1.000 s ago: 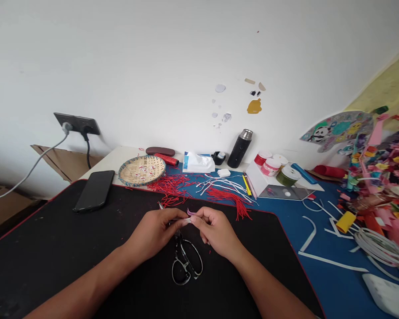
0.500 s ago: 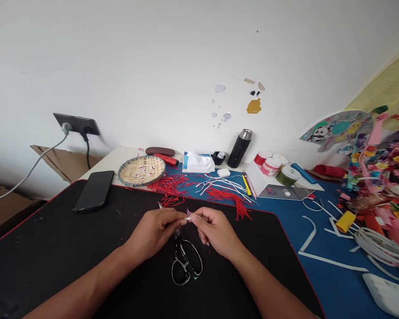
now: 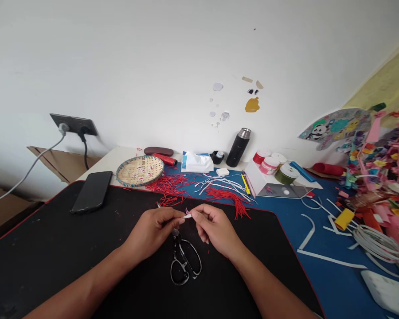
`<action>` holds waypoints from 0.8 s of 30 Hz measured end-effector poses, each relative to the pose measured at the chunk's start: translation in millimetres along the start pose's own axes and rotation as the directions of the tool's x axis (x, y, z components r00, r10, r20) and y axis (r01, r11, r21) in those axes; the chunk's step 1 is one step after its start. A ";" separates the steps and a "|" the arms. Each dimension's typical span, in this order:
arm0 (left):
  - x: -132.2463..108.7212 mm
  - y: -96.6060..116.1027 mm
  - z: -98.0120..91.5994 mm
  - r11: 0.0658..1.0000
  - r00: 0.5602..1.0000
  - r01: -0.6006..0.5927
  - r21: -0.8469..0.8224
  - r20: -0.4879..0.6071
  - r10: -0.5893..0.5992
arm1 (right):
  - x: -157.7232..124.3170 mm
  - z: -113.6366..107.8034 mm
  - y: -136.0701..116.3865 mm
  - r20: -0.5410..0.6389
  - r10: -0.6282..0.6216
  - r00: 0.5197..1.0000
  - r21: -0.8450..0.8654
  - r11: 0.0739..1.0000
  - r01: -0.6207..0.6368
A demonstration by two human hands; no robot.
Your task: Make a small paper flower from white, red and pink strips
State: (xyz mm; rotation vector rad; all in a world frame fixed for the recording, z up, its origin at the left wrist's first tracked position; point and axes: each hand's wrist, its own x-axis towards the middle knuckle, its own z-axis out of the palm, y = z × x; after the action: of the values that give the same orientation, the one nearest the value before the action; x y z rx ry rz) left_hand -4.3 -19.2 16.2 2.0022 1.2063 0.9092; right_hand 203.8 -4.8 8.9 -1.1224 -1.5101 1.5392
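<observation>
My left hand (image 3: 154, 230) and my right hand (image 3: 216, 228) meet over the black mat (image 3: 69, 248), fingertips pinched together on a small white and pink strip piece (image 3: 187, 215). A thin metal tool tip (image 3: 158, 205) pokes out behind my left hand, which seems to hold it. Black scissors (image 3: 185, 261) lie on the mat just below both hands, handles toward me.
A black phone (image 3: 92, 192) and a woven basket (image 3: 140, 170) lie at the back left. Red strips (image 3: 226, 197) and white strips (image 3: 219, 181) litter the blue mat (image 3: 322, 274). A black flask (image 3: 238, 147), tissue pack (image 3: 195, 162), tape jars (image 3: 269, 165) and colourful paper craft (image 3: 379, 168) stand behind and to the right.
Both hands stay pinched on the small piece, shifting only slightly; the view has drifted a little to the right.
</observation>
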 end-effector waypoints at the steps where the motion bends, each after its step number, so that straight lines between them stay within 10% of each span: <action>1: -0.2 -1.4 0.4 0.999 1.000 -0.024 0.025 0.002 0.024 | -0.2 0.3 -0.2 0.003 0.002 1.000 -0.010 1.000 -0.002; 13: -5.7 -15.3 1.9 0.773 0.931 -0.327 0.544 0.043 0.364 | -0.2 2.1 2.5 0.031 0.043 0.999 -0.056 0.998 -0.041; 24: -6.7 -11.4 1.3 0.635 0.888 -0.414 0.653 0.136 0.439 | 1.7 1.8 4.6 0.024 0.032 0.999 -0.102 0.994 -0.030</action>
State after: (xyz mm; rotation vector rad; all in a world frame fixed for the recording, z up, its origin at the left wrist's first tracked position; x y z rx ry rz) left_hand -11.1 -21.1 4.9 2.9717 1.1993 0.7778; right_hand 201.8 -4.3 4.1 -1.1928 -1.6116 1.5173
